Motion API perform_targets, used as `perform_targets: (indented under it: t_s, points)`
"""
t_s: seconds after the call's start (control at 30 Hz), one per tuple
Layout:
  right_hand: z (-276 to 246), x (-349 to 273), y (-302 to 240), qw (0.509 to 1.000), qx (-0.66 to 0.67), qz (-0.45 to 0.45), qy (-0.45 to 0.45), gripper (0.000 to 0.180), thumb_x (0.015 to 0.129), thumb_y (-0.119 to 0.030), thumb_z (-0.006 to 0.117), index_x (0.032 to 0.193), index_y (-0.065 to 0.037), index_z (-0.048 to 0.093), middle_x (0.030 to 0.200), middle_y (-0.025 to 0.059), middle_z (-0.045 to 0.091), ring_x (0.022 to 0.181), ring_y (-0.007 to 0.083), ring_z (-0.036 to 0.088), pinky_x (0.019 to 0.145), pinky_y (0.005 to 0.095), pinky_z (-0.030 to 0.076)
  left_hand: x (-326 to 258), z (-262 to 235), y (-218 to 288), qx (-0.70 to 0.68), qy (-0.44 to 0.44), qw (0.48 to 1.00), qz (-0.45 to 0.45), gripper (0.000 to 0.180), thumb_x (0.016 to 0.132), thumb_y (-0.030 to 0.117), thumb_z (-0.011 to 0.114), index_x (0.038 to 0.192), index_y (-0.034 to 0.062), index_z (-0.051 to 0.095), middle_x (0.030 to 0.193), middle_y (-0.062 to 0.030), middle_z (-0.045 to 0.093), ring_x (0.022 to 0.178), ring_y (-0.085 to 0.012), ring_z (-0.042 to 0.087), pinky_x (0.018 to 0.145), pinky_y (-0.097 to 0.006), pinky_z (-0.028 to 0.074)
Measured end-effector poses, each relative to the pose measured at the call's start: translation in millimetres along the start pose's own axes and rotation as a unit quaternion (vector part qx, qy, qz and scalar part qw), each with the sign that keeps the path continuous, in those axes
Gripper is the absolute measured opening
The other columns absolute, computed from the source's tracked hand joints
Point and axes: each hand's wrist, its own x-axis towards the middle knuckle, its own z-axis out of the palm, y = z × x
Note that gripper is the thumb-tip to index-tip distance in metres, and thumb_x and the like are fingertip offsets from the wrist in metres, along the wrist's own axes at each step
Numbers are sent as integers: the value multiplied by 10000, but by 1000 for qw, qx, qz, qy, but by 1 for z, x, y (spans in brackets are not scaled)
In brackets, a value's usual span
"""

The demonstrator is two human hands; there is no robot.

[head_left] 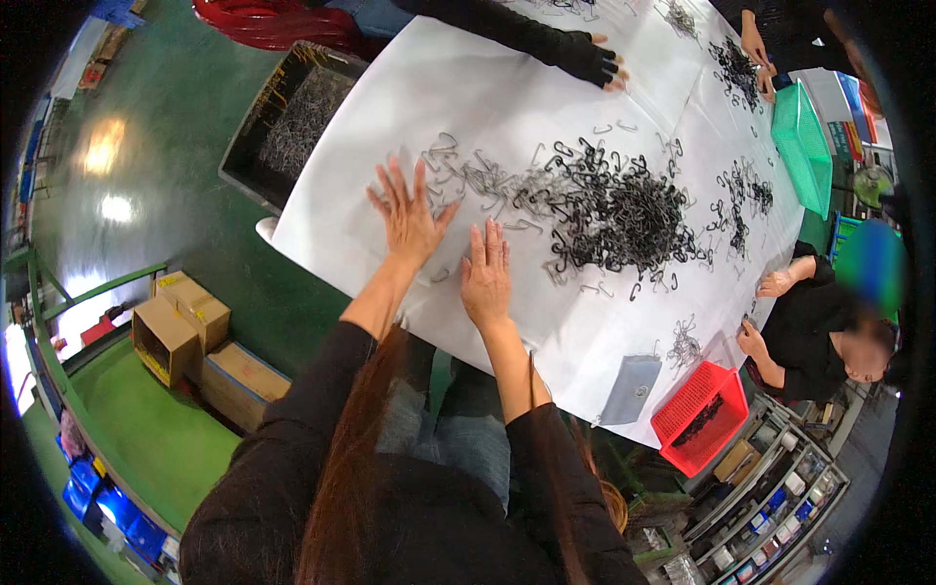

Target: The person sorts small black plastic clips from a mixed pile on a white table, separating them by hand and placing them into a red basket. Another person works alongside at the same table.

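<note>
My left hand is flat over the white-covered table, its fingers spread beside several loose silvery hooks. Nothing shows in its grip. To its right my right hand lies with fingers stretched out and close together, also holding nothing visible. Just beyond its fingertips a thin row of silvery hooks runs toward a large heap of black bent hooks in the middle of the table. Whether any small hook lies under my palms is hidden.
Across the table a person's black-gloved hand rests on the cover. Two more people work along the right side. A red basket with dark pieces, a grey flat box and a green basket line the edge. A dark bin stands left.
</note>
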Motion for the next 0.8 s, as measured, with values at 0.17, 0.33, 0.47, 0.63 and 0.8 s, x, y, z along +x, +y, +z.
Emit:
perform_targets:
  t_s: [0.17, 0.33, 0.47, 0.63, 0.8]
  points:
    - [4, 74, 21, 992, -55, 42, 101, 549, 875, -147, 538, 1379, -32, 352, 1454, 179, 296, 1347, 352, 275, 1087, 476, 251, 84, 8, 0, -10, -87, 977, 195, 680, 893, 411, 514, 1457, 161, 227, 1529, -106, 140, 1416, -319, 56, 1095, -584, 29]
    - [16, 114, 14, 995, -67, 17, 76, 525, 907, -198, 505, 1386, -41, 355, 1457, 182, 297, 1345, 334, 291, 1100, 468, 226, 70, 3, -12, -281, -172, 919, 216, 531, 909, 255, 479, 1403, 123, 337, 1471, -78, 310, 1396, -282, 198, 1114, -543, 62]
    - [30, 83, -24, 999, 0, -36, 1, 539, 908, -206, 507, 1390, -26, 346, 1467, 179, 283, 1365, 327, 256, 1110, 464, 197, 51, -18, -46, -171, -33, 979, 102, 511, 924, 236, 455, 1403, 107, 332, 1462, -86, 320, 1400, -281, 187, 1115, -534, 47]
    - [20, 53, -8, 981, -82, 127, 124, 558, 896, -225, 519, 1389, -31, 345, 1455, 233, 269, 1370, 361, 227, 1123, 452, 170, 61, -31, -63, -64, -57, 995, 40, 508, 939, 278, 432, 1410, 120, 327, 1471, -75, 312, 1402, -276, 178, 1118, -524, 32]
    - [15, 27, -19, 998, 3, 52, 28, 533, 871, -130, 532, 1374, -63, 373, 1449, 185, 305, 1359, 345, 260, 1112, 483, 174, 75, -20, -42, -78, -121, 976, 163, 498, 943, 269, 428, 1412, 134, 326, 1470, -58, 319, 1402, -269, 183, 1118, -518, 53]
